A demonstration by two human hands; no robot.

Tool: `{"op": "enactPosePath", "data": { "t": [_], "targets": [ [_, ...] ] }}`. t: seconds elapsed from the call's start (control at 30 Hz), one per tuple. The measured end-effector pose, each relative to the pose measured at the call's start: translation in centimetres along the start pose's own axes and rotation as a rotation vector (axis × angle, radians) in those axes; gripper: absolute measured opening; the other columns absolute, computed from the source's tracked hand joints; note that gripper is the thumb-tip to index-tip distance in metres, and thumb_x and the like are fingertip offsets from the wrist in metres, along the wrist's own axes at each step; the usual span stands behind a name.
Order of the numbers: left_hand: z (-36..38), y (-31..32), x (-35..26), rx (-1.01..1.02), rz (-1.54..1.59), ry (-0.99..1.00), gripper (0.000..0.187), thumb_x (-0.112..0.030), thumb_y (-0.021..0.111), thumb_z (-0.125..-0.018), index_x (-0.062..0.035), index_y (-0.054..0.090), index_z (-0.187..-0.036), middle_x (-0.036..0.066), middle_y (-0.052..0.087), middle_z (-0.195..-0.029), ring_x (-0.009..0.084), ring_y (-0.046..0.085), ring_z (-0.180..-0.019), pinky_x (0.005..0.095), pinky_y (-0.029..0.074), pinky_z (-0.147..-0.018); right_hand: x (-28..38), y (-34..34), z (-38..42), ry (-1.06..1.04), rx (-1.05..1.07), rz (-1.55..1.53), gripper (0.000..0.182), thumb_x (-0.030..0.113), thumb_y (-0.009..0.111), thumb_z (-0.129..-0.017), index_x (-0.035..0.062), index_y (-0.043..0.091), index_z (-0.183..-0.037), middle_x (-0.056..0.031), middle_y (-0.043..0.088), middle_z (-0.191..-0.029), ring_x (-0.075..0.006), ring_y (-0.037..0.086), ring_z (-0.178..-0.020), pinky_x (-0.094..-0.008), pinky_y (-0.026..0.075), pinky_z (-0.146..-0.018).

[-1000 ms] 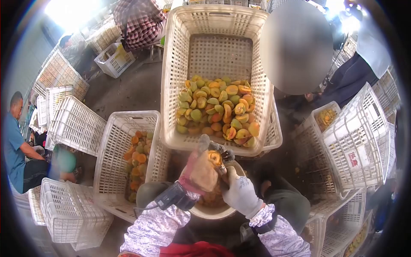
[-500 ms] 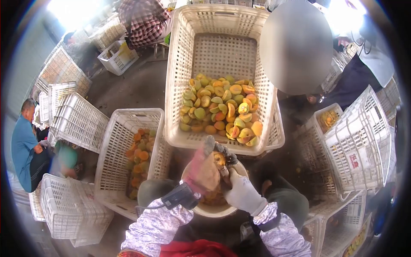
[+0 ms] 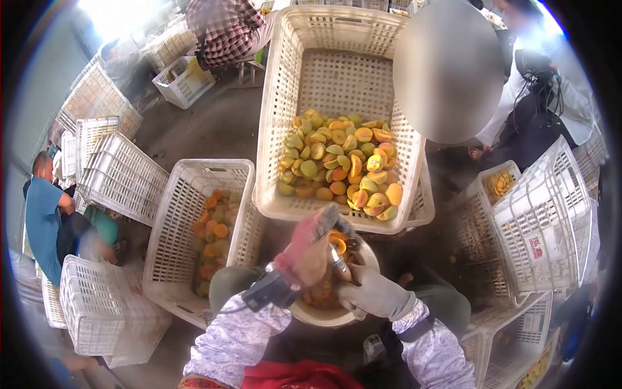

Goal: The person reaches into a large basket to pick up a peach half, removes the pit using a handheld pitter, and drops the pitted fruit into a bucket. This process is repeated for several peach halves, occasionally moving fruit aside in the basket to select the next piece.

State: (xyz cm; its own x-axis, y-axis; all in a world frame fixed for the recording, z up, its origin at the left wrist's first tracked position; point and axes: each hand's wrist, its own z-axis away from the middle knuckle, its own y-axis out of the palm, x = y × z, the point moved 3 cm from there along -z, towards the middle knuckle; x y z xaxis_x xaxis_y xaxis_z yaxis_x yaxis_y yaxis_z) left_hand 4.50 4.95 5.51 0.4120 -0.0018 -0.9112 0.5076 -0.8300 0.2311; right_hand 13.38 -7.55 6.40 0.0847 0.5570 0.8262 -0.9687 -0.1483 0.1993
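My left hand [image 3: 313, 251], in a dirty pink and grey glove, is curled around a yellow-orange fruit half [image 3: 337, 242] that looks like a peach or apricot. In my right hand [image 3: 376, 293], gloved in grey-white, is a small tool with a shiny metal end [image 3: 338, 263]; its exact kind is hard to make out. The tool's end is close to the fruit. Both hands are above a round pale tub [image 3: 327, 321] containing orange fruit pieces. Just beyond it, a large white crate [image 3: 275, 123] holds many green and orange fruit halves [image 3: 337, 159].
Left of the tub stands another white crate [image 3: 244, 214] with orange fruit halves. Stacked crates [image 3: 97, 311] line the left, and more crates [image 3: 538, 233] stand on the right. A person in blue [image 3: 48, 220] sits at far left; a person in a checked shirt [image 3: 223, 29] is behind.
My right hand has moved slightly right and down, and the tool's metal end shows more plainly. My left hand still grips fruit. The view has shifted slightly.
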Motion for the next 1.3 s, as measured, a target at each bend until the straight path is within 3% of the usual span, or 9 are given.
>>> {"op": "enactPosePath", "data": {
  "t": [0.1,0.17,0.2,0.33,0.4,0.57,0.83,1.13,1.3],
  "targets": [
    [1.6,-3.9,0.3,-0.256,-0.198,-0.283,0.032,-0.022,0.051,-0.095,-0.0037,0.053,-0.121,0.010,0.061,-0.096,0.0198,0.061,-0.085,0.0319,0.052,-0.076,-2.0,-0.1,-0.5,-0.180,-0.028,0.170,0.018,0.021,0.052,-0.088,0.0045,0.056,-0.080,-0.0066,0.055,-0.060,-0.0173,0.052,-0.046,-0.0315,0.045,-0.046],
    [3.4,-8.3,-1.0,-0.661,0.549,-0.241,0.027,-0.015,0.052,-0.094,-0.0025,0.058,-0.116,0.008,0.063,-0.095,0.0178,0.061,-0.084,0.0310,0.052,-0.076,-4.5,0.5,0.1,-0.872,-0.313,1.440,0.021,0.018,0.055,-0.087,0.0009,0.051,-0.098,-0.0115,0.058,-0.061,-0.0231,0.059,-0.052,-0.0335,0.049,-0.050],
    [4.3,-11.7,-2.5,-0.651,0.197,-0.234,0.028,-0.020,0.052,-0.095,-0.0018,0.059,-0.115,0.010,0.063,-0.095,0.0221,0.062,-0.087,0.0363,0.050,-0.082,-5.0,0.1,0.2,-0.283,-0.412,1.082,0.027,0.023,0.053,-0.087,0.0005,0.051,-0.101,-0.0169,0.062,-0.065,-0.0285,0.065,-0.061,-0.0412,0.051,-0.054],
    [6.5,-18.2,-5.8,-0.661,-0.693,-0.266,0.030,-0.022,0.054,-0.094,-0.0015,0.059,-0.115,0.013,0.064,-0.102,0.0264,0.063,-0.093,0.0389,0.048,-0.087,-6.7,0.3,0.2,-0.165,-0.456,1.346,0.028,0.025,0.052,-0.087,0.0010,0.053,-0.101,-0.0107,0.064,-0.062,-0.0269,0.065,-0.057,-0.0413,0.049,-0.050],
    [4.7,-15.8,-7.5,-0.261,-2.085,-0.383,0.033,-0.025,0.058,-0.090,-0.0055,0.060,-0.117,0.011,0.060,-0.110,0.0163,0.056,-0.104,0.0304,0.048,-0.089,-7.0,0.6,0.6,-0.132,-0.498,1.389,0.028,0.025,0.053,-0.086,0.0012,0.054,-0.100,-0.0094,0.064,-0.062,-0.0257,0.065,-0.056,-0.0398,0.048,-0.049],
    [-2.5,-7.6,0.8,-0.061,-0.608,-0.337,0.045,-0.033,0.063,-0.086,-0.0018,0.058,-0.117,0.017,0.062,-0.112,0.0297,0.061,-0.101,0.0406,0.047,-0.092,-4.9,-0.9,2.8,-0.386,-0.728,1.528,0.027,0.022,0.055,-0.082,0.0006,0.058,-0.099,-0.0045,0.060,-0.057,-0.0226,0.062,-0.051,-0.0346,0.045,-0.045],
    [-8.8,-2.7,13.5,-0.076,-0.959,-0.532,0.032,-0.009,0.067,-0.084,-0.0026,0.058,-0.114,0.010,0.066,-0.101,0.0134,0.061,-0.086,0.0267,0.049,-0.077,-1.7,-5.9,5.8,-0.376,-1.166,1.157,0.018,0.021,0.064,-0.083,0.0094,0.050,-0.084,-0.0063,0.057,-0.056,-0.0240,0.060,-0.048,-0.0338,0.045,-0.045],
    [-1.9,0.0,2.7,-0.114,0.529,-0.572,0.031,-0.005,0.059,-0.089,-0.0008,0.052,-0.119,0.011,0.063,-0.106,0.0201,0.063,-0.093,0.0292,0.053,-0.082,0.2,-4.8,5.0,-0.355,-0.815,0.277,0.019,0.017,0.060,-0.085,0.0019,0.050,-0.092,-0.0119,0.059,-0.059,-0.0299,0.060,-0.052,-0.0370,0.048,-0.049],
    [0.6,2.2,0.7,-0.083,0.964,-0.446,0.034,-0.008,0.051,-0.091,-0.0010,0.049,-0.125,0.010,0.056,-0.121,0.0204,0.055,-0.111,0.0314,0.045,-0.096,-2.6,-1.7,1.8,-0.432,-0.867,0.893,0.029,0.014,0.061,-0.083,0.0019,0.050,-0.108,-0.0184,0.063,-0.071,-0.0358,0.063,-0.062,-0.0427,0.048,-0.055]
  ]
}}
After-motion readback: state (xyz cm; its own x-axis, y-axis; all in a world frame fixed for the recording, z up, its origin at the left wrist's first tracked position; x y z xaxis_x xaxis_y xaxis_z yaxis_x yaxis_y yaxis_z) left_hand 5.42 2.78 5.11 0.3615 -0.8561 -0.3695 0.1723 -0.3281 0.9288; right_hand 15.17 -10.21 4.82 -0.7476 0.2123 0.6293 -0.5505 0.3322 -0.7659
